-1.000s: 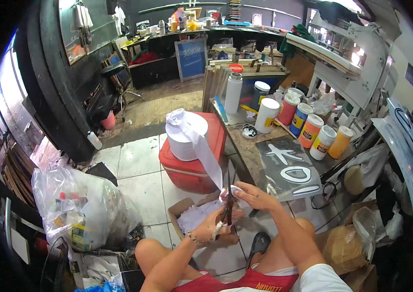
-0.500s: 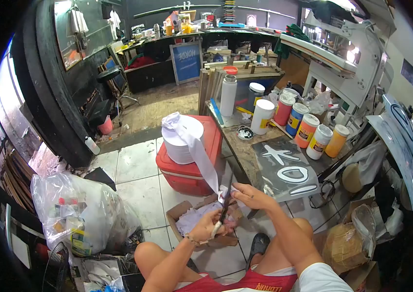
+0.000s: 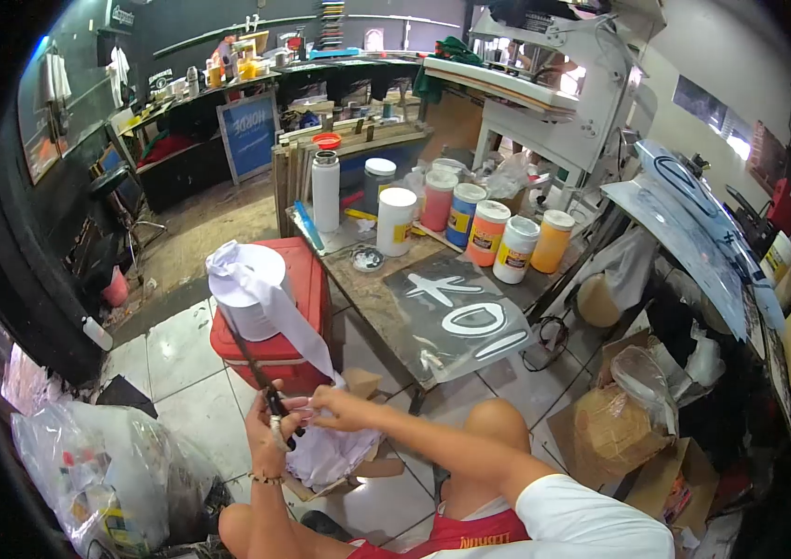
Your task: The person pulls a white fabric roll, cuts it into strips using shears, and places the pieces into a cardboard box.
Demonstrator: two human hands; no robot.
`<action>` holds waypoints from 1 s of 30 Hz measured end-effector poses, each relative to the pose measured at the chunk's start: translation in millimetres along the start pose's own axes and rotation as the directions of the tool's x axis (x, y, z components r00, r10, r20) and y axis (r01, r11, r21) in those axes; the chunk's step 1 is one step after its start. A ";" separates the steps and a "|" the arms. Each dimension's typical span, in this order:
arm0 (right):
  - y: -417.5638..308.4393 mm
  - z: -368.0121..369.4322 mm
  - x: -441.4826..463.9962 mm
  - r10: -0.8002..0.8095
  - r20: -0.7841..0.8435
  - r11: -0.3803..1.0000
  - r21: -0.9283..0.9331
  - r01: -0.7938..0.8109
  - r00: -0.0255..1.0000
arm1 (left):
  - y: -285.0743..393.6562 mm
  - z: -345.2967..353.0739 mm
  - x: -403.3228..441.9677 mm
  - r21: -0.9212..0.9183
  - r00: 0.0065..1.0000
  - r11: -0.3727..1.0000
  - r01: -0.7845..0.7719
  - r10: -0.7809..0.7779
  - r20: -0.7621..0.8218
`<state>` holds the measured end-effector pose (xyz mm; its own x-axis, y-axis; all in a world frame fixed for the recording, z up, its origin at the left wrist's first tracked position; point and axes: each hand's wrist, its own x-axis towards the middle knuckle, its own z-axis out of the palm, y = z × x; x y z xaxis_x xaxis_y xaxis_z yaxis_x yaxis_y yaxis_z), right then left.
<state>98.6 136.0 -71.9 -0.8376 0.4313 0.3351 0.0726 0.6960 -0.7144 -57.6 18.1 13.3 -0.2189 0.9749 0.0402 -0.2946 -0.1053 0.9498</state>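
A large roll of white fabric ribbon (image 3: 244, 303) stands on a red cooler (image 3: 307, 279), its loose strip (image 3: 302, 331) hanging down to my hands. My left hand (image 3: 270, 438) is closed round the black handle of a long-bladed knife (image 3: 274, 402), the blade pointing up and left in front of the cooler. Close beside it, my right hand (image 3: 344, 408) pinches near the strip's lower end, seemingly on a bit of white ribbon; the fingers partly hide it. Below my hands, a cardboard box (image 3: 378, 466) holds a pile of white fabric pieces (image 3: 330, 452).
To the right, a low table (image 3: 344, 279) carries paint jars (image 3: 488, 233), a white bottle (image 3: 325, 191) and a dark sheet with white lettering (image 3: 456, 317). A filled clear plastic bag (image 3: 116, 466) lies at left. Open cartons (image 3: 684, 484) stand at right.
The view has turned right, so the scene shifts left. The knife blade has swung from beside the strip's end to pointing up-left, away from it. Both hands remain close together.
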 end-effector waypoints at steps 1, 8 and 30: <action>-5.0 11.8 3.7 0.058 0.040 0.998 -0.005 -0.058 0.998 | -0.8 -4.6 0.2 -0.039 0.999 0.998 -0.046 0.045 -0.013; 2.8 24.0 12.5 0.151 0.022 0.986 0.060 -0.152 0.988 | -8.4 -17.3 -2.3 0.142 0.988 0.986 -0.090 0.106 -0.113; -67.0 -96.1 -31.5 0.365 -0.076 0.640 0.745 -0.190 0.928 | -54.9 53.3 -27.5 0.447 0.979 0.881 -0.152 0.072 0.192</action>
<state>172.1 131.0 24.5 -0.7099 0.6976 0.0972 -0.1974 -0.0645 -0.9782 14.2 7.6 -23.4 -0.0567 0.9843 0.1669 0.1897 -0.1535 0.9698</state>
